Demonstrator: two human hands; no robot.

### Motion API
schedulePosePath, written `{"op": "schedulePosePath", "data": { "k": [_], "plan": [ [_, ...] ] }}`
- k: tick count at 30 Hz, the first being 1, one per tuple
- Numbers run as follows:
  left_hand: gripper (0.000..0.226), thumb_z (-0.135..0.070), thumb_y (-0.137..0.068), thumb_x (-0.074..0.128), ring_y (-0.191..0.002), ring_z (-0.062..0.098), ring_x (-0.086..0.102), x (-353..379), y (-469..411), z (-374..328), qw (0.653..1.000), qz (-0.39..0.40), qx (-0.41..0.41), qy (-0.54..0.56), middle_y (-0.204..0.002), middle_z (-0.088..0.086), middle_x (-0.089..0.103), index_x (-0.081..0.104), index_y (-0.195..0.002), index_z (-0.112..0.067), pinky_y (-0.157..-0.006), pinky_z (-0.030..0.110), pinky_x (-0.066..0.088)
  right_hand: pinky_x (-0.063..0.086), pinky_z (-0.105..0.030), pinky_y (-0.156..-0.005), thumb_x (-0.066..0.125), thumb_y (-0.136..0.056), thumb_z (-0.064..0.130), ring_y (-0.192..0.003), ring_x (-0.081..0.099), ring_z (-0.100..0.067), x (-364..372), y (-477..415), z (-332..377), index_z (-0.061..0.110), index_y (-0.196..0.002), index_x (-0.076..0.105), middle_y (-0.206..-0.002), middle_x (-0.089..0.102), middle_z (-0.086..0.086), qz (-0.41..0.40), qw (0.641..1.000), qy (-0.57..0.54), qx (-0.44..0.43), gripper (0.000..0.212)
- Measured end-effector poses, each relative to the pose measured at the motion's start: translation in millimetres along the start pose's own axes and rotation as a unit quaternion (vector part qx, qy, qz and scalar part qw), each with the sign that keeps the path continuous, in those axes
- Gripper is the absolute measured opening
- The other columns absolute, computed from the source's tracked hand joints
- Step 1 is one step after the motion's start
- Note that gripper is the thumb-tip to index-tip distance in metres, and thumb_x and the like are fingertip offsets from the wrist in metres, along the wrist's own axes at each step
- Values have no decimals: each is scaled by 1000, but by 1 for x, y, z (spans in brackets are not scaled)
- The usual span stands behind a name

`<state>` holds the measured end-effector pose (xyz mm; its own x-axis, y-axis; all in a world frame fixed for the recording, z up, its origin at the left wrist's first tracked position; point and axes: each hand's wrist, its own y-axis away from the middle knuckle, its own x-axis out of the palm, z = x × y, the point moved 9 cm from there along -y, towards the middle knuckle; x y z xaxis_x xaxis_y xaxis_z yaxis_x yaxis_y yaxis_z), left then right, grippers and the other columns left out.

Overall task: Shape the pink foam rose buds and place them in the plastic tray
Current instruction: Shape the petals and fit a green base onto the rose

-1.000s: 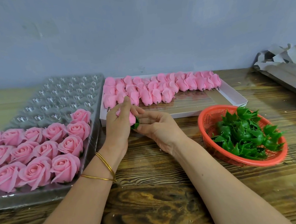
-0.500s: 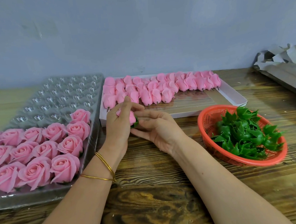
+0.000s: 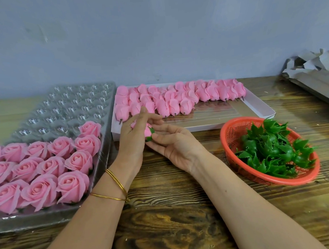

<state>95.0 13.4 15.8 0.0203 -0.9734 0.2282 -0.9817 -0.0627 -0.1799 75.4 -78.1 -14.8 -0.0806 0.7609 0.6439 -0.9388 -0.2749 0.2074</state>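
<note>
I hold one pink rose bud (image 3: 147, 129) between my two hands, above the wooden table (image 3: 177, 230) and just in front of the white box (image 3: 259, 106). My left hand (image 3: 133, 144) curls round it from the left, forefinger raised, and hides most of the petals. My right hand (image 3: 172, 143) lies palm up, thumb and fingertips pinching the green base (image 3: 149, 138); how firmly, I cannot tell.

The plastic tray (image 3: 65, 108) sits to my left. Its near rows are filled with opened roses (image 3: 46, 167), and its left side is cut off by the frame. More closed buds (image 3: 177, 98) lie in the box. The red basket (image 3: 230, 127) of green calyxes (image 3: 272, 150) stands at my right. Grey sheets (image 3: 315, 69) run out of view at the far right.
</note>
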Motion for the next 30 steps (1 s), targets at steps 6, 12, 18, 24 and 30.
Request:
{"op": "schedulePosePath", "data": {
  "k": [6,12,18,24,30],
  "plan": [
    [50,-31,-100,47,-69,11,65,-1,0,-2,1000,-22,2,14,-67,6,68,59,-56,-12,-69,20,51,51,-35,-98,51,-91,-9,-99,65,-21,3,0,-4,-10,-113,63,-99,70,-10,8,1000,-8,26,25],
    [54,-32,-100,46,-67,14,61,-2,1,-2,1000,-20,-2,13,-64,7,65,60,-50,-20,-89,36,48,61,-31,-79,51,-93,-1,-81,71,-25,-3,3,-9,1,-98,67,-86,71,-16,-2,997,27,71,17],
    [43,-39,-97,49,-75,11,66,-2,-1,2,1000,-5,-14,-3,-77,4,71,75,-68,-21,-66,22,52,59,-26,-79,52,-94,-5,-81,72,-21,-3,1,-7,0,-107,68,-91,73,-11,11,997,55,53,21],
    [38,-38,-98,49,-80,11,69,-1,-2,6,999,8,-28,-17,-81,0,73,78,-77,-25,-67,20,52,55,-26,-83,54,-89,-11,-89,67,-19,-6,0,-4,-4,-123,61,-99,69,-11,3,997,67,35,36],
    [42,-36,-98,49,-83,17,68,-1,-2,8,999,5,-30,-28,-82,7,73,76,-70,-19,-76,28,50,56,-24,-77,55,-83,-21,-86,66,-21,-5,0,4,-10,-109,63,-93,68,-15,-20,994,100,-27,29]
  ]
}}
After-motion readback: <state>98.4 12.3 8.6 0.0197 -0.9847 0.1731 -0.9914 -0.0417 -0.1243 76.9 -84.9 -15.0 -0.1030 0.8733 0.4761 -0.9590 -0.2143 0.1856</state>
